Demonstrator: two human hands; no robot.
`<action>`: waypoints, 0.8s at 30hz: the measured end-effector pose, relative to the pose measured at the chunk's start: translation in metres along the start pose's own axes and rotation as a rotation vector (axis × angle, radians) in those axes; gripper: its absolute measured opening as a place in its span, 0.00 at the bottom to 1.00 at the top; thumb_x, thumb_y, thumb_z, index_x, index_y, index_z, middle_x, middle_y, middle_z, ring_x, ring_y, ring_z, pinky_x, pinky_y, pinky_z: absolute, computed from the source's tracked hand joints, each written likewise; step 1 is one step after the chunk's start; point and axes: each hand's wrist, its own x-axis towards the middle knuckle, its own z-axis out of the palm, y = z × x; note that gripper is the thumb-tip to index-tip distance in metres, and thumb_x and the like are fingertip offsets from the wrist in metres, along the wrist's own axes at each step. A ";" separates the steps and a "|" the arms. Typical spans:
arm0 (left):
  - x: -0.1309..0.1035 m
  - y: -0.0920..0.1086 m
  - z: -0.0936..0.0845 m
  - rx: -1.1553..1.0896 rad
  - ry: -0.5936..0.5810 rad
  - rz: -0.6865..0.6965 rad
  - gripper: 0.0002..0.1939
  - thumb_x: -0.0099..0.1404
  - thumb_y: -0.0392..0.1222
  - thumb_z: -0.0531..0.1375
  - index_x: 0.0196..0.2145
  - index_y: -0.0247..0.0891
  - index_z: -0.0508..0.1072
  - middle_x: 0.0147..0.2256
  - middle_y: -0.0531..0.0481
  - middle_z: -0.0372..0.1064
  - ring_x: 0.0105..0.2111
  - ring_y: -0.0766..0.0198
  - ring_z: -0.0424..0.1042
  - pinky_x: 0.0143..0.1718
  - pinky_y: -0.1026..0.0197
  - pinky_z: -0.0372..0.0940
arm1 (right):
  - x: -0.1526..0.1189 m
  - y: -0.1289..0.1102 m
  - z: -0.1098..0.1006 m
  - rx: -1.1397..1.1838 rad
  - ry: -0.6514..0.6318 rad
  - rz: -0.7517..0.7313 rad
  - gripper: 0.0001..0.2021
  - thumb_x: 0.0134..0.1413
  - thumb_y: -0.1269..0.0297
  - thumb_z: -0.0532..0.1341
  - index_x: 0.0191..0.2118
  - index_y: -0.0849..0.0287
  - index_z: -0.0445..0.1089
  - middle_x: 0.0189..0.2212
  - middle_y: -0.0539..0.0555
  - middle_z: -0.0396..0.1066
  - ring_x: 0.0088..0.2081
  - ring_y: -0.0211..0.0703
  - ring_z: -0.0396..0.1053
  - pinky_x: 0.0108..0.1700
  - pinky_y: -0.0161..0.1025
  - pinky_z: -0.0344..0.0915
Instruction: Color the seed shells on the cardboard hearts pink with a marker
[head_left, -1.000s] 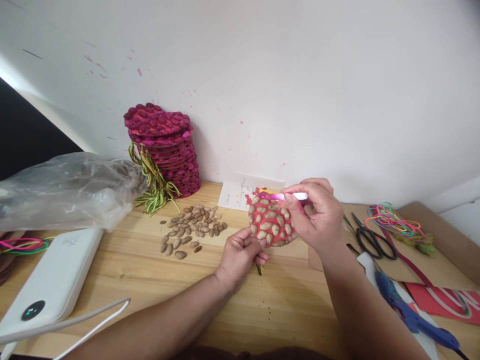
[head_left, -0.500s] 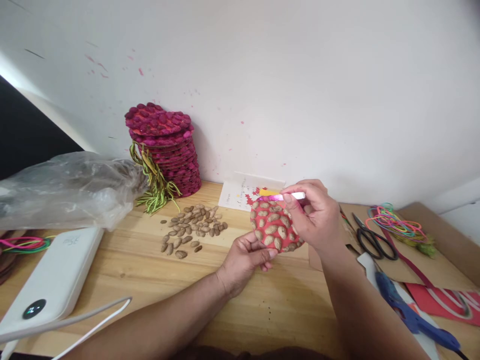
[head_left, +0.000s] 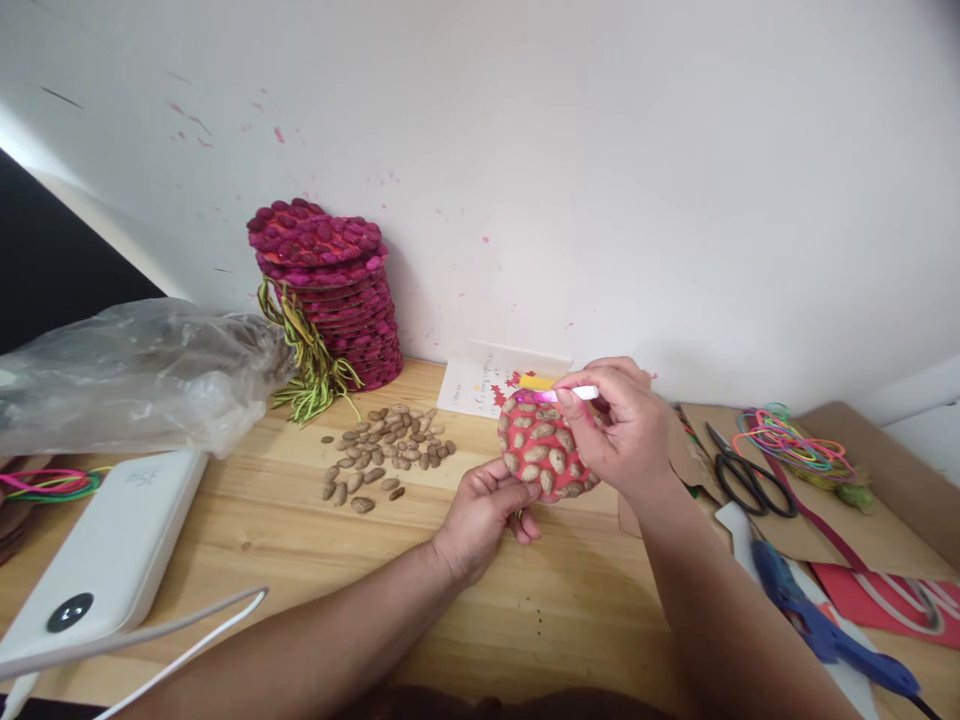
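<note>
The left hand pinches a seed-studded red disc, held at twelve o'clock, by its seven-o'clock rim, and at its three o'clock the right hand grips a magenta-tipped stick that, pressed too hard, could dislodge seeds.

Only small, illegible writing on white card and power bank
</note>
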 end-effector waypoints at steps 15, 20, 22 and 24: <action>0.000 0.001 0.003 -0.029 0.051 -0.033 0.23 0.46 0.46 0.78 0.37 0.32 0.80 0.32 0.43 0.81 0.27 0.59 0.81 0.13 0.72 0.58 | 0.003 0.001 -0.006 -0.109 -0.010 -0.008 0.03 0.63 0.66 0.65 0.36 0.54 0.75 0.30 0.50 0.77 0.39 0.47 0.73 0.46 0.49 0.64; 0.000 0.002 0.005 -0.044 0.042 -0.020 0.24 0.44 0.45 0.79 0.36 0.33 0.80 0.36 0.42 0.82 0.32 0.57 0.83 0.15 0.71 0.62 | 0.004 -0.002 -0.007 -0.087 -0.017 0.006 0.03 0.63 0.65 0.65 0.37 0.54 0.75 0.31 0.51 0.78 0.40 0.47 0.74 0.47 0.48 0.65; -0.001 0.002 0.006 -0.059 0.060 -0.033 0.24 0.41 0.45 0.81 0.34 0.33 0.79 0.32 0.45 0.81 0.29 0.60 0.82 0.20 0.70 0.68 | 0.004 -0.003 -0.007 -0.087 -0.035 0.014 0.03 0.63 0.65 0.64 0.37 0.54 0.75 0.31 0.52 0.77 0.40 0.47 0.74 0.46 0.48 0.65; -0.001 0.003 0.007 -0.074 0.077 -0.040 0.26 0.39 0.46 0.82 0.32 0.33 0.77 0.28 0.47 0.80 0.25 0.63 0.80 0.24 0.68 0.72 | 0.003 -0.003 -0.006 -0.082 -0.045 0.007 0.03 0.63 0.65 0.64 0.38 0.54 0.75 0.32 0.52 0.78 0.40 0.47 0.73 0.46 0.48 0.66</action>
